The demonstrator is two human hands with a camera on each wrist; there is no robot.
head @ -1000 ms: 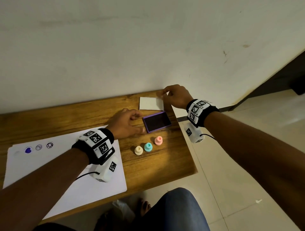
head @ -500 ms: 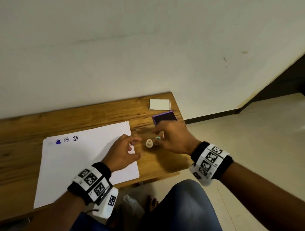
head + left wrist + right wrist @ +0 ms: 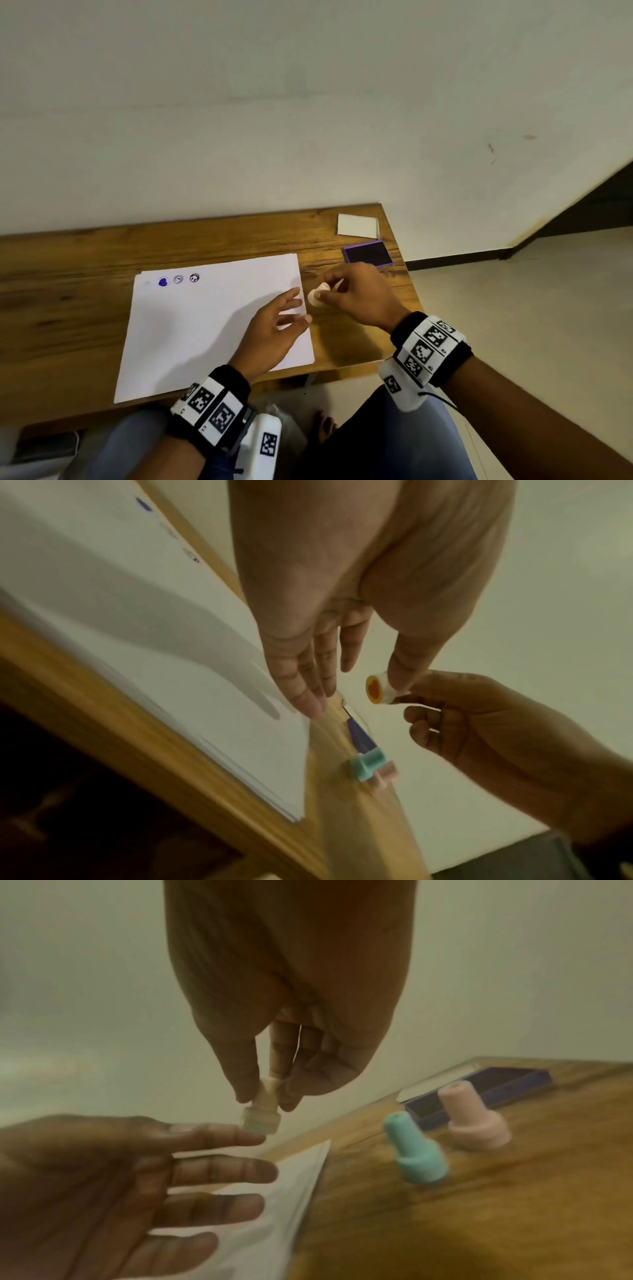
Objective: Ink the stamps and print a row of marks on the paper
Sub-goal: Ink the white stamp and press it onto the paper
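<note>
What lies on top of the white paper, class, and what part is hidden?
On the paper are three stamped marks near its far left corner. The open left hand is above its right edge, hiding that part; whether it touches the paper is unclear.

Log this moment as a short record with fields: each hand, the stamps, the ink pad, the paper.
right hand: pinches the cream stamp by its handle, lifted off the table
left hand: fingers straight and spread above the paper's right edge, holding nothing
other stamps: teal stamp and pink stamp stand upright on the table
ink pad: open, near the table's far right corner
lid: lies beyond the pad
paper: three marks in a row, top left
</note>
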